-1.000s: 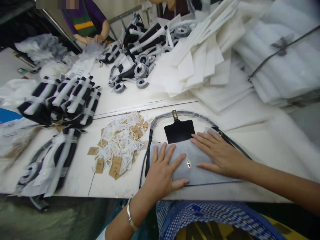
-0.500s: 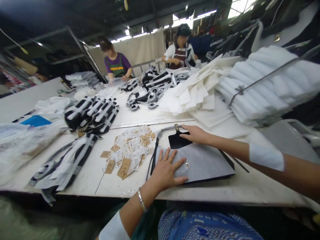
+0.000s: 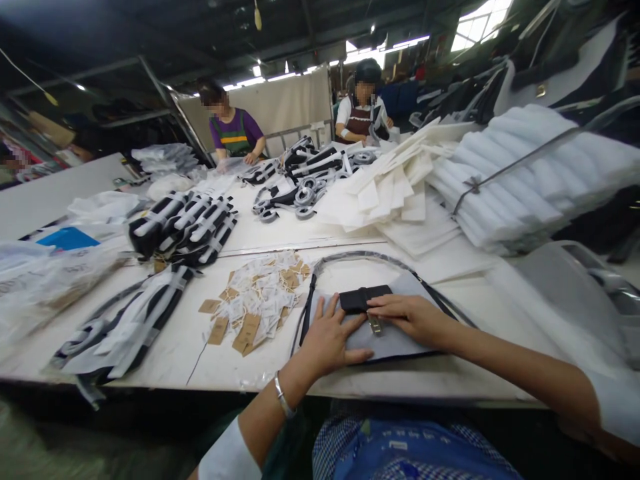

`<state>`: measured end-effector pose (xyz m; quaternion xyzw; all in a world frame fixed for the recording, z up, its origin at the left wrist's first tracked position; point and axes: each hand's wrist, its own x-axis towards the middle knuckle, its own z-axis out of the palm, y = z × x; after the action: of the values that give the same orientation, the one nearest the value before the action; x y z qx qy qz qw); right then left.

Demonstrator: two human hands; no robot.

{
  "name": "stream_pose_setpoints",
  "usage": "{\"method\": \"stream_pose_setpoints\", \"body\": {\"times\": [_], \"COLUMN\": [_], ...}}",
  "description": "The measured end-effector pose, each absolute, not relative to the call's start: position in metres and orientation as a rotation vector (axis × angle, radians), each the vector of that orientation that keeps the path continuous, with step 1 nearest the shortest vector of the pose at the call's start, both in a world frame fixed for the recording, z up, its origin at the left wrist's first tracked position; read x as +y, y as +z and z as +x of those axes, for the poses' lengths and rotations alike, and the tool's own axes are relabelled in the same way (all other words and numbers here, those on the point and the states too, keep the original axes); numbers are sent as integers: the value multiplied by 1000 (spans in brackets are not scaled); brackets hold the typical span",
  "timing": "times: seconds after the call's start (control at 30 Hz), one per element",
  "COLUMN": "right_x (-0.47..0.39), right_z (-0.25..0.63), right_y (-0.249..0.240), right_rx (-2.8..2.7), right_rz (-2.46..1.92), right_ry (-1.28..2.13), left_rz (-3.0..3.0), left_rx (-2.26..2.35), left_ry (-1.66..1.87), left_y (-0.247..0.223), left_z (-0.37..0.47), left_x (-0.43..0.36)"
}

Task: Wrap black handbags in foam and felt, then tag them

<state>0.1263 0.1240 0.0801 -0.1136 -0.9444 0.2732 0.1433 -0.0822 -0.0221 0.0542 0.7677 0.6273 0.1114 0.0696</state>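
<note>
A handbag point(image 3: 400, 343) lies on the table before me, its front covered by a pale grey sheet and its wrapped strap point(image 3: 360, 255) arching behind it. My left hand point(image 3: 330, 333) rests flat on the left part of the front, fingers spread. The black flap point(image 3: 357, 298) is folded down over the sheet, and its metal clasp point(image 3: 374, 323) lies on the bag's front. With its fingers together, my right hand point(image 3: 413, 317) grips the flap's end beside the clasp; the thumb is mostly hidden.
Paper tags point(image 3: 257, 300) with strings are heaped left of the bag. Wrapped black straps point(image 3: 183, 223) and a longer bundle point(image 3: 135, 323) lie farther left. White foam sheets point(image 3: 395, 180) and a tied stack point(image 3: 520, 173) stand behind right. Two people point(image 3: 237, 133) work across the table.
My right hand has brought the flap forward and down over the bag's front, so the clasp now lies nearer me. My left hand has stayed nearly in place.
</note>
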Motion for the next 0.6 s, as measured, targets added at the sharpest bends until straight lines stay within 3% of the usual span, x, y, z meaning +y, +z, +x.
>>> {"method": "stream_pose_setpoints", "body": {"times": [0.17, 0.47, 0.6], "right_x": [117, 120, 121], "right_z": [132, 127, 126], "right_y": [51, 42, 41], "right_rx": [-2716, -2692, -2700], "right_rz": [-324, -307, -288], "right_ry": [646, 622, 601], "left_rz": [2319, 2411, 2608], "left_rx": [1913, 2118, 1811], "left_ry": [303, 465, 676], "left_y": [57, 53, 49], "left_z": [-80, -64, -46], "left_x": [-22, -37, -48]}}
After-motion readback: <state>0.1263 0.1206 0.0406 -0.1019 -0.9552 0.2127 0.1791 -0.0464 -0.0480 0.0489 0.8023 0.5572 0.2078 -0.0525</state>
